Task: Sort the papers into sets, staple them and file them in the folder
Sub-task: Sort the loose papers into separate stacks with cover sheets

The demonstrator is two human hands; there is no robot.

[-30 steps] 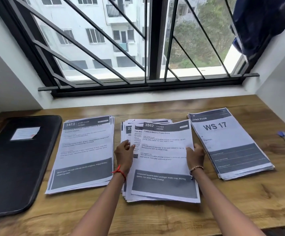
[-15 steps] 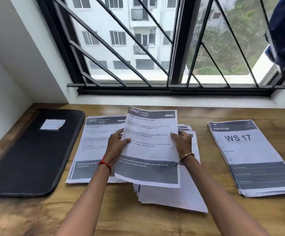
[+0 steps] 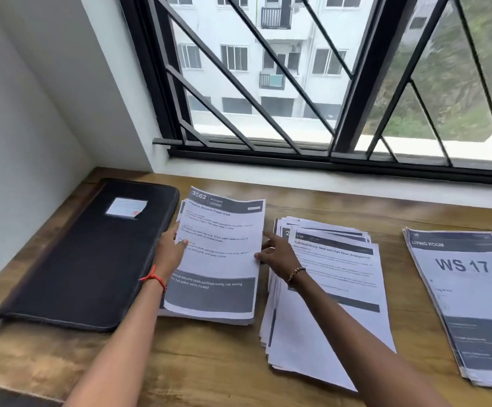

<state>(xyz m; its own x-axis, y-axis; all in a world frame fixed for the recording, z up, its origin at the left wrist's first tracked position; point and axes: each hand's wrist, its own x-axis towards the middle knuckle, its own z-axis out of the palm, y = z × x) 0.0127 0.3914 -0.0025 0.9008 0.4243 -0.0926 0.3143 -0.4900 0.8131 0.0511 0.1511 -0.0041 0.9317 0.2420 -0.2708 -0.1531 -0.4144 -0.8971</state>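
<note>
White sheet (image 3: 221, 248) lies atop the left pile (image 3: 209, 318), beside the folder (image 3: 86, 254) near the table's (image 3: 209, 365) left edge; left grip (image 3: 169, 251) seems to pinch its edge, right grip (image 3: 277, 254) flat, fingers straight. Sorting only: middle pile (image 3: 327, 304) messy, folder shut, no stapling or filing to see yet.

The table (image 3: 209, 362) is brown wood with plain grain, and it has a dull sheen near the window. The folder (image 3: 86, 259) is matt black, smooth and leather-like. The papers (image 3: 224, 251) are thin matt white sheets printed in grey. The window bars (image 3: 238, 83) are smooth metal painted black.
</note>
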